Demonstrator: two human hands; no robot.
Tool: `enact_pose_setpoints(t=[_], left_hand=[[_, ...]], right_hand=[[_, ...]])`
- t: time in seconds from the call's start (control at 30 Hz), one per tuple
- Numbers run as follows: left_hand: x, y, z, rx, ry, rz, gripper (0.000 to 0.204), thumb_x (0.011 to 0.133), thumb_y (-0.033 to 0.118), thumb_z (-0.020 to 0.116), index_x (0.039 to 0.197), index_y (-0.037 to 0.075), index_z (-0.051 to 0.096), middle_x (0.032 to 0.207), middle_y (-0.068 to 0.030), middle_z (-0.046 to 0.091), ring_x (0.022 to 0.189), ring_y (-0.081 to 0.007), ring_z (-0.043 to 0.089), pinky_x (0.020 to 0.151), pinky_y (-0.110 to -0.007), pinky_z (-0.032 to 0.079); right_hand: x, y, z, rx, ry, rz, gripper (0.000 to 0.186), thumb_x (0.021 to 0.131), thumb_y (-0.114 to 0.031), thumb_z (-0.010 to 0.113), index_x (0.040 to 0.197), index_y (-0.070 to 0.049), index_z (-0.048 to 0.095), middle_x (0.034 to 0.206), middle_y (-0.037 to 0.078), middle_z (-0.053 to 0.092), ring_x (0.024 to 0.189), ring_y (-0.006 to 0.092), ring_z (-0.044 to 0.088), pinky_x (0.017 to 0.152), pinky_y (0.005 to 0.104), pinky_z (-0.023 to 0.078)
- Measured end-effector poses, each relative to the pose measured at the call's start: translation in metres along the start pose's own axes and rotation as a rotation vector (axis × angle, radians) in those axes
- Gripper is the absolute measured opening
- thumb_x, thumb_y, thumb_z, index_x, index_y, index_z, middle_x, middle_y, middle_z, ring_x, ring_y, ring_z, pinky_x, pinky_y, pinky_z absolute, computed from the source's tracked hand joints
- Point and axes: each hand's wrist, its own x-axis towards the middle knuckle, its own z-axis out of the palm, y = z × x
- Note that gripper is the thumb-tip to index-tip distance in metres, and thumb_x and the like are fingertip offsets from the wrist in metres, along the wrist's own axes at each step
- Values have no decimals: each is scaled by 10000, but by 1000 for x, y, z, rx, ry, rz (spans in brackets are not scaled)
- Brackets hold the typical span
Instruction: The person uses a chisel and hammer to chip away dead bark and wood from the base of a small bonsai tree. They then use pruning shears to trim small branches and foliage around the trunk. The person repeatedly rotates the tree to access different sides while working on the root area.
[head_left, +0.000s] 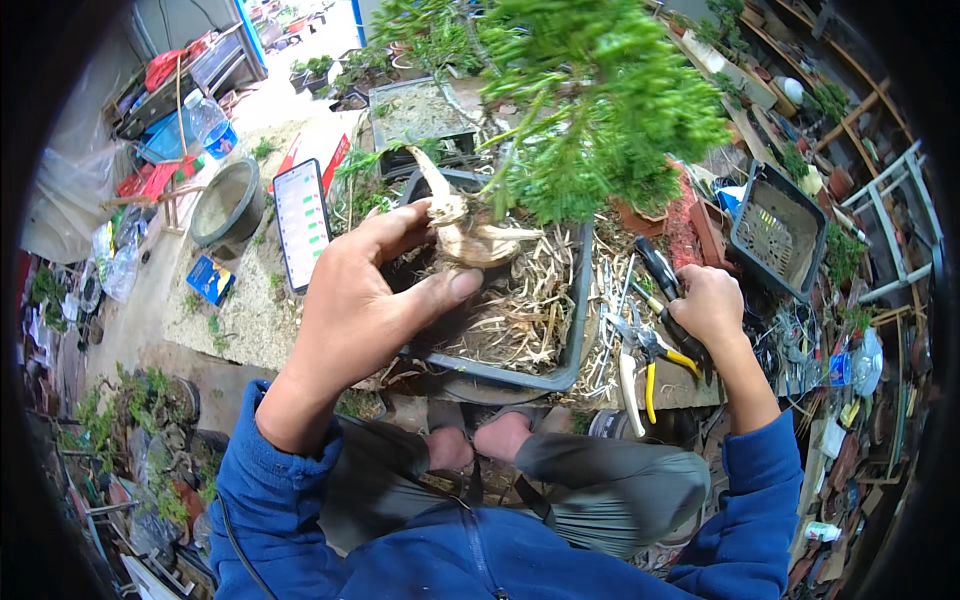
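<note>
A bonsai tree with bright green foliage (pixel 610 110) and a pale, stripped trunk (pixel 470 240) stands in a dark rectangular pot (pixel 575 340). My left hand (pixel 375 275) is closed around the trunk's base, fingers at its far side and thumb at the near side. Thin pale wood shavings (pixel 520 330) lie over the pot's surface. To the pot's right, my right hand (pixel 710 305) is closed on a black-handled tool (pixel 655 268), whose working end I cannot make out. Beside that hand lie yellow-handled pliers (pixel 655 355) and a white-handled cutting tool (pixel 629 385).
A phone (pixel 302 225) with a lit screen leans left of the pot, near a round grey pot (pixel 228 203) and a small blue packet (pixel 210 280). An empty black plastic basket (pixel 778 232) sits at the right. A water bottle (pixel 208 122) stands at the far left.
</note>
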Motion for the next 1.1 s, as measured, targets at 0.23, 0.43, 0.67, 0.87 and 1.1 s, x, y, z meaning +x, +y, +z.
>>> enact_pose_setpoints(t=[0.23, 0.43, 0.67, 0.87, 1.1], left_hand=[[25, 6, -6, -122, -131, 37, 669, 819, 289, 967, 1298, -98, 705, 1205, -172, 793, 1121, -199, 732, 1048, -346, 551], [18, 10, 7, -235, -126, -18, 488, 876, 161, 926, 1257, -41, 697, 1137, -62, 782, 1046, -114, 702, 978, -312, 551], [4, 19, 26, -162, 52, -31, 346, 848, 225, 916, 1068, 4, 768, 957, -112, 794, 877, -203, 741, 828, -355, 574], [10, 15, 27, -197, 115, 41, 322, 839, 254, 925, 1018, 25, 787, 882, -94, 782, 794, -188, 722, 737, -353, 564], [8, 16, 22, -247, 5, -89, 316, 905, 118, 894, 1123, -52, 741, 1024, -74, 804, 934, -81, 693, 831, -276, 567]], right_hand=[[-40, -3, -69, 856, 322, -194, 363, 960, -80, 638, 1277, 82, 710, 964, 134, 720, 783, 222, 733, 768, 347, 579], [-100, -72, -131, 1260, -400, -334, 588, 1054, -37, 583, 1617, 87, 469, 844, 90, 724, 613, 117, 650, 667, 284, 545], [-83, -124, -153, 993, -316, -599, 673, 923, -60, 780, 1541, 94, 563, 954, 117, 728, 745, 191, 715, 689, 309, 541], [-79, -154, -160, 917, -289, -566, 586, 1022, 42, 641, 1593, 70, 512, 1204, 239, 747, 1039, 362, 764, 968, 368, 585], [-74, -167, -166, 1104, -522, -240, 550, 1165, -119, 428, 1685, 47, 364, 886, 98, 694, 613, 113, 664, 605, 234, 540]])
